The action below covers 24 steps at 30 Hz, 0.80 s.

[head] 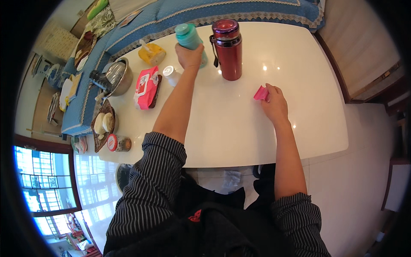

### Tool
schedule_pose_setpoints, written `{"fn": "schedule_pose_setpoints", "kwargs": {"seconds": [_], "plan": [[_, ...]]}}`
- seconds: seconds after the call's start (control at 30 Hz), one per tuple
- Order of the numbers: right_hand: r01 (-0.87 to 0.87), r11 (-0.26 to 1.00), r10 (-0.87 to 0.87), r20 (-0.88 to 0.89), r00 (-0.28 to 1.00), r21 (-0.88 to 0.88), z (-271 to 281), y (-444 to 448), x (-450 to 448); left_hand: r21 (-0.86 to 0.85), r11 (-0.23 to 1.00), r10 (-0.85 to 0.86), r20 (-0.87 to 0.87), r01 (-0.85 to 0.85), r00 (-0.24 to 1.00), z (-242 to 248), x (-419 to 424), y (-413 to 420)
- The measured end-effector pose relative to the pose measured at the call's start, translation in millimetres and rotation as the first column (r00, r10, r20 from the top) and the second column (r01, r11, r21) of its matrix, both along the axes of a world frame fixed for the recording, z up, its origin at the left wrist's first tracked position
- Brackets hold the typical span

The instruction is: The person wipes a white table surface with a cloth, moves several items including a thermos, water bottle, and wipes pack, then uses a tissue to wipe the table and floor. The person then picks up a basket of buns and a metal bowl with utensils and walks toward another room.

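Observation:
My left hand (190,57) is wrapped around a teal bottle (189,37) with a rounded lid, near the far side of the white table (224,128). To the right of that bottle stands a dark red vacuum flask (228,57), with a shiny purple-red cap and a black strap. My right hand (276,104) pinches a small bright pink piece (261,93) over the right half of the table; its exact kind is unclear. Close to my left wrist is a white bottle (171,75), partly hidden by my forearm.
On the left lie a pink wet-wipes pack (147,88), a yellow tissue pack (152,54), a steel pot (123,77), a wicker basket (110,112) of pale food and a red-lidded jar (118,143). A blue-covered sofa (179,13) borders the far edge.

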State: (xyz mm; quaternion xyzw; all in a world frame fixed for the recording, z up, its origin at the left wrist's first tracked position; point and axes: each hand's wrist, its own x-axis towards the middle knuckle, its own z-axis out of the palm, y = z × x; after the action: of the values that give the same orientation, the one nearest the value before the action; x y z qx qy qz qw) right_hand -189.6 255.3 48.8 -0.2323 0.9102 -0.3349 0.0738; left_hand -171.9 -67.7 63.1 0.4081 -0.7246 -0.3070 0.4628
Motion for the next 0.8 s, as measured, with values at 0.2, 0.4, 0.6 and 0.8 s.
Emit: {"fn": "schedule_pose_setpoints", "kwargs": {"seconds": [0.2, 0.4, 0.6, 0.8], "plan": [[-0.016, 0.999, 0.015, -0.039, 0.999, -0.035, 0.3, -4.8, 2.8, 0.036, 0.997, -0.064, 0.024, 0.063, 0.998, 0.2, 25.9, 42.2], [-0.03, 0.999, 0.029, -0.027, 0.999, -0.02, -3.5, -16.5, 11.0, -0.01, 0.995, -0.102, -0.012, 0.102, 0.995, -1.8, 43.5, 60.7], [-0.057, 0.998, 0.056, -0.079, 0.995, -0.008, -11.2, -19.7, 0.8, 0.191, 0.874, -0.402, -0.232, 0.447, 0.886, -12.0, 151.9, 147.6], [-0.111, 0.993, 0.114, -0.076, 0.991, 0.037, -20.8, -29.1, 5.3, -0.336, 0.922, 0.347, 0.5, -0.192, 0.794, -12.9, 229.0, -27.1]]}}
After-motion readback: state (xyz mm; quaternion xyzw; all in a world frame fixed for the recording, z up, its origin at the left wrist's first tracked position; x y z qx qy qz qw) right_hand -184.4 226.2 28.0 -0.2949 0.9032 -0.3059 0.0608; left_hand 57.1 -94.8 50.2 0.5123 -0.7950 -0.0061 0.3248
